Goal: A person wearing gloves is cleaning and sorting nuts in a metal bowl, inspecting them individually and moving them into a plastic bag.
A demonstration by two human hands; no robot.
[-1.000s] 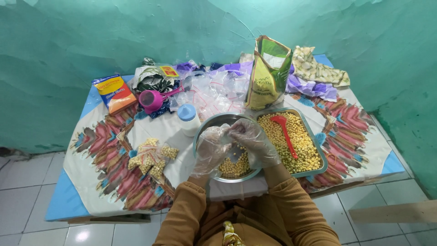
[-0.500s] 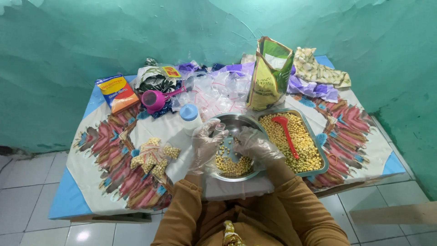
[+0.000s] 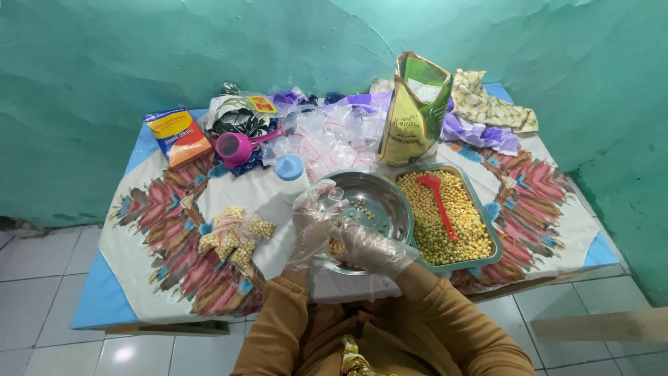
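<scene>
Both my hands wear clear plastic gloves and work at a round steel bowl point(image 3: 391, 193) that holds a few yellow chickpeas point(image 3: 360, 207). My left hand point(image 3: 314, 217) is at the bowl's left rim, its fingers pinching a small clear plastic bag point(image 3: 335, 196). My right hand point(image 3: 374, 252) lies low in the near side of the bowl, cupped around chickpeas. Just right of the bowl, a rectangular metal tray point(image 3: 495, 244) is full of chickpeas with a red spoon point(image 3: 438, 202) lying in it.
Several small filled bags of chickpeas point(image 3: 233, 233) lie left of the bowl. Behind it stand a white bottle with a blue cap point(image 3: 291, 175), a pink scoop point(image 3: 233, 147), a pile of clear bags point(image 3: 334, 138), a tall green pouch point(image 3: 412, 111) and an orange box point(image 3: 179, 136).
My hands have parted. The left one moved to the bowl's left rim with the clear bag, and the right one sank toward the bowl's near edge.
</scene>
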